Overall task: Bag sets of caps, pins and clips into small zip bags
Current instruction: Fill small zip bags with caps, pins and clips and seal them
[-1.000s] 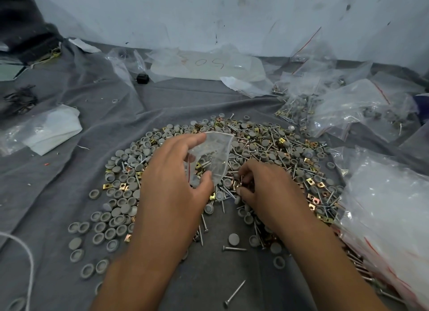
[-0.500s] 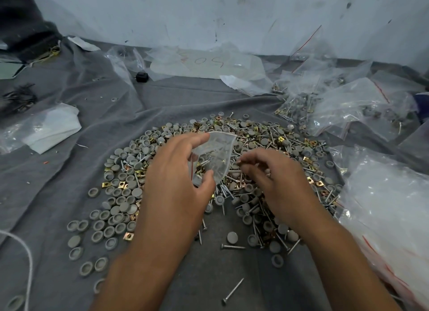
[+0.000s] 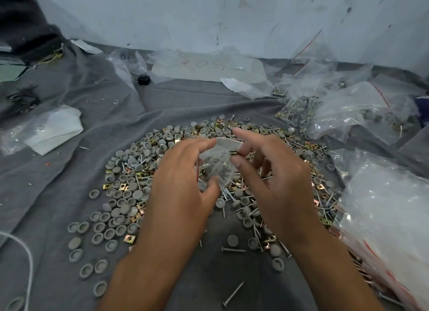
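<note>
left hand (image 3: 183,183) grips small bag (image 3: 217,162) | right hand (image 3: 276,178) pinches bag's top edge, index finger straight | both above pile of caps (image 3: 120,208), pins, clips on grey cloth (image 3: 58,183)

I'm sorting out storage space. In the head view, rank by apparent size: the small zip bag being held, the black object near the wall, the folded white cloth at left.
1. Folded white cloth
2. Small zip bag, partly hidden by both hands
3. Black object, though it lies farther away
</note>
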Demonstrator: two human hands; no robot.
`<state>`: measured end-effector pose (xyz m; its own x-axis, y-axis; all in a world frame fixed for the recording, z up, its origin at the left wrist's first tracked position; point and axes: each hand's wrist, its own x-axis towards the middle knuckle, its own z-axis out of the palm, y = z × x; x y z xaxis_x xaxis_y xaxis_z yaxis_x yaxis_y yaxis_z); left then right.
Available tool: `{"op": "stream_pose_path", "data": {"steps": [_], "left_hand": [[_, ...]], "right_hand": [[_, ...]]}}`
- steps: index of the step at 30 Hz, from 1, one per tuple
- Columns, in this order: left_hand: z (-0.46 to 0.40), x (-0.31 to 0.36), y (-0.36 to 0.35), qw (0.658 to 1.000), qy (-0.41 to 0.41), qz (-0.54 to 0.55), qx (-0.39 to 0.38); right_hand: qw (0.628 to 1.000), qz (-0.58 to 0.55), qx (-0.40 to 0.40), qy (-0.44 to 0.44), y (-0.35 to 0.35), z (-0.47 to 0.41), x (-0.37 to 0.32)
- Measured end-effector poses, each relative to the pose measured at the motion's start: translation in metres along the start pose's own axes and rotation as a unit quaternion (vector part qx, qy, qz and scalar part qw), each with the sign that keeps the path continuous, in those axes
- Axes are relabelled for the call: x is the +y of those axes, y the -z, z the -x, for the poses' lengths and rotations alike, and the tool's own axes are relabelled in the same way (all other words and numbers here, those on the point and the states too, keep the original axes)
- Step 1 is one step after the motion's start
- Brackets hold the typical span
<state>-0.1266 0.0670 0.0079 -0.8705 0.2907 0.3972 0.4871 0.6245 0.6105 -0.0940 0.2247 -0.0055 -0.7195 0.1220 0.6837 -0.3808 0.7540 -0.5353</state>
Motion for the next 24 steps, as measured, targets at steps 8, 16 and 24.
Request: {"op": "stream_pose_path", "data": {"steps": [8,16,24], "left_hand": [[0.001,-0.001,0.0,1.0,-0.004,-0.004,-0.004],[0.001,-0.004,0.0,1.0,-0.017,-0.005,0.003],[0.0,-0.002,0.008,0.996,-0.08,0.031,-0.003]], "right_hand": [[0.998,0.02,0.063,0.022,-0.002,-0.001,-0.008],[0.998,0.068,0.005,0.013,-0.002,-0.003,0.0],[0.989,0.139,-0.002,0.057,0.007,-0.003,0.011]]}}
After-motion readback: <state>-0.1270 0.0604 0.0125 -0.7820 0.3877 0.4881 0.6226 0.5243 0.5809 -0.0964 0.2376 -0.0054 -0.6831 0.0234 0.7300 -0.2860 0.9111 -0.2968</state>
